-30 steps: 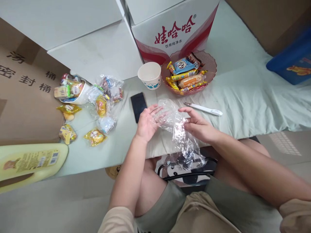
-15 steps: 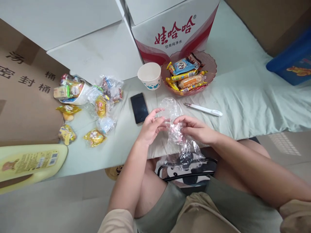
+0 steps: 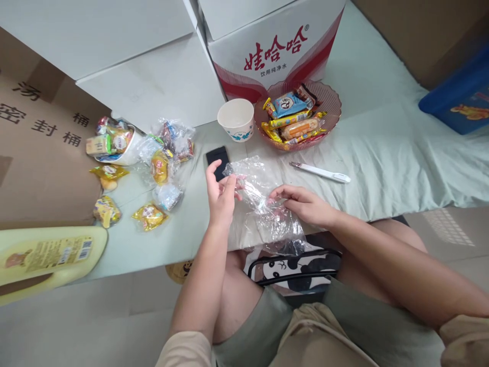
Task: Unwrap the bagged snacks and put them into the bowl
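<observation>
A clear, crinkled plastic bag (image 3: 263,196) stretches between my two hands above the front of the cloth-covered surface. My left hand (image 3: 221,199) has its index finger raised, while the thumb and other fingers close on the bag's left edge. On the opposite side, the bent fingers of my right hand (image 3: 305,204) pinch the bag, whose loose lower end hangs over the surface's edge. Partly covered by my left hand and the bag is a dark phone (image 3: 217,155). A white utility knife (image 3: 323,172) lies flat beyond my right hand.
Behind the bag stand a paper cup (image 3: 236,120) and a pink glass bowl (image 3: 336,109) of wrapped snacks. Leftward are a tipped white cup (image 3: 132,148) with snacks, several loose packets (image 3: 150,216) and a yellow jug (image 3: 76,255). White boxes (image 3: 153,81) line the back.
My left hand has moved left and slightly up, drawing the bag out over the phone. The right hand stays almost in place, and the bag is spread wider.
</observation>
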